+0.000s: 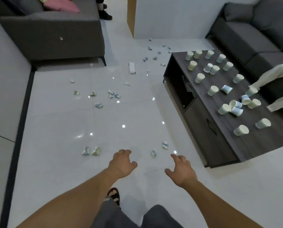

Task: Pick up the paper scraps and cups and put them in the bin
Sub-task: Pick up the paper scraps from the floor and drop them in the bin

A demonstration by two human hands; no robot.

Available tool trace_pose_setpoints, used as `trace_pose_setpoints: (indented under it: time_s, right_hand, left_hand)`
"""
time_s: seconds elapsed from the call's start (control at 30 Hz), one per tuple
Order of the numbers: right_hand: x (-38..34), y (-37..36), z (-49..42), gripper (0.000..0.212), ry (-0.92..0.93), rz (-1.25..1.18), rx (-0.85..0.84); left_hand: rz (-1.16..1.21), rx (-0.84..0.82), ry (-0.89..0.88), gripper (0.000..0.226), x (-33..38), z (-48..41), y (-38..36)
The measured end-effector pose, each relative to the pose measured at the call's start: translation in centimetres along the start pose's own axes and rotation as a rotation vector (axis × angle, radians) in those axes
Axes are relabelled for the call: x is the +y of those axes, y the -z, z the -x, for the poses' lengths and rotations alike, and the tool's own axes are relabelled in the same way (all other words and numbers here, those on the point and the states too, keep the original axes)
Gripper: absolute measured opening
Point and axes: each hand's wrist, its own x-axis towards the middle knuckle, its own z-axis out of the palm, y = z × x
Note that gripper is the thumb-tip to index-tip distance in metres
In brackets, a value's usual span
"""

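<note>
Both hands were out front with nothing in them, left hand [122, 163] and right hand [182, 170], fingers loosely spread and a bit curled. They hung low over the floor [55, 120] just off the near end of the dark surface [252, 142], so my guess is they were lining up for the closest bits. Paper scraps [153, 153]: four lay right by that near end, and roughly sixteen more trailed off past its far end, so about twenty. Cups [212, 90]: I counted twenty, all on the surface, some upside down and some tipped over, looking scattered, not stacked. One white box [132, 67] lay off its far corner. No bin in view, so I couldn't tell where the stuff goes.
</note>
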Motion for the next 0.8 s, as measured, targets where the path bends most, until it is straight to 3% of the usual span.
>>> trace_pose_setpoints:
  time_s: [0.2, 0.43, 0.63, 0.8]
  right_hand:
    - [2.1, 3.9, -5.7, 0.073, -0.056, -0.026, -0.012]
    - [7.0, 6.1, -18.6, 0.069, -0.022, -0.011, -0.149]
    - [13.3, 6.6, -32.4, 0.066, 0.059, 0.046, -0.291]
    - [17.8, 1.8, -43.3, 0.062, 0.049, 0.138, -0.336]
  left_hand:
    - [-0.046, -0.050, -0.024, 0.067, 6.2, -6.9, 3.0]
    - [-0.040, -0.079, 0.071, 0.066, 12.9, -16.6, 2.1]
    - [0.041, -0.101, 0.298, 0.062, 17.1, -26.2, -2.5]
    - [0.142, -0.129, 0.339, 0.061, 17.1, -35.2, -9.3]
